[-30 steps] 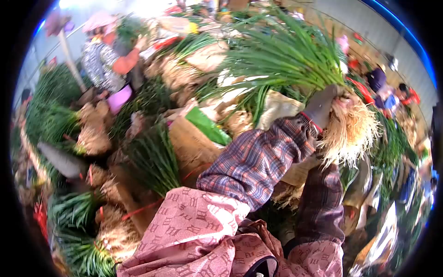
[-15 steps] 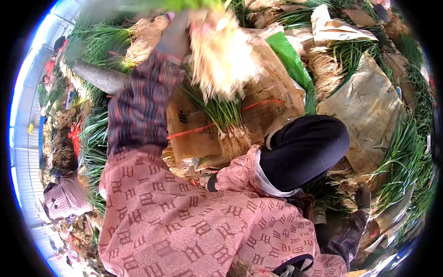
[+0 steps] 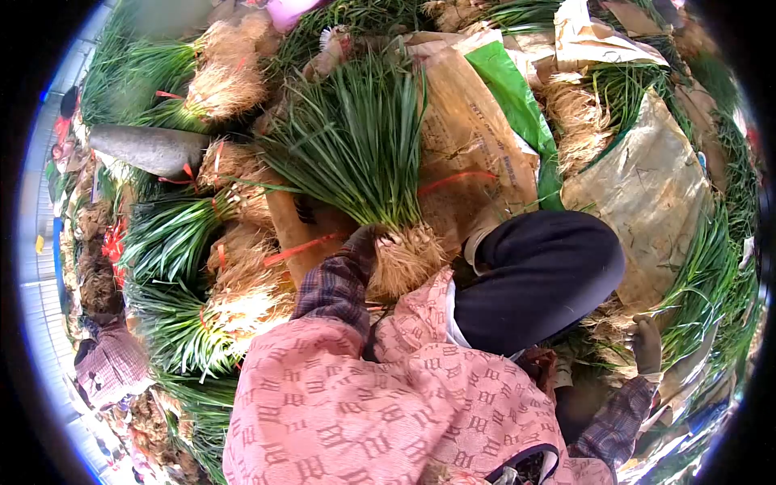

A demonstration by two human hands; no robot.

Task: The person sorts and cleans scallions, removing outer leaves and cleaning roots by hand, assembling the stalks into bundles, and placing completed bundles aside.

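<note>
The left hand [image 3: 363,242] grasped the leafy bunch [image 3: 356,149] at its stem bases over brown paper [image 3: 473,121], while the right hand [image 3: 647,345] lay beside roots [image 3: 611,330] at near right, finger state indeterminable

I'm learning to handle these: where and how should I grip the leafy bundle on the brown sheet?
Best gripped, probably, around the stems just above the roots, coming from the left, where the left hand is: the leafy bundle narrows there, while its leaves fan wide.
</note>
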